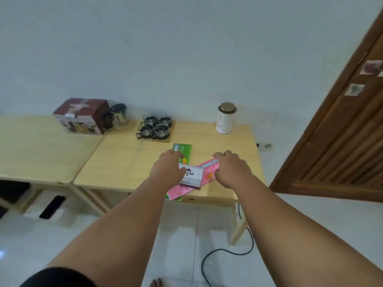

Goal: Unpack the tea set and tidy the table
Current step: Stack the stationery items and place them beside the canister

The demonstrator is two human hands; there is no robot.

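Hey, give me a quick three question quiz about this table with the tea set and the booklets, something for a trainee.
1. True or false: the four glass cups stand on a wooden tray.
2. Which stands nearest the box: A) the white tin, B) the teapot, C) the pink booklet?
3. Fill in: the left hand rests on the white booklet and the right hand on the ____ one.

Key: 1 true. 2 B. 3 pink. The green booklet lies under the other two, near the front edge of the table.
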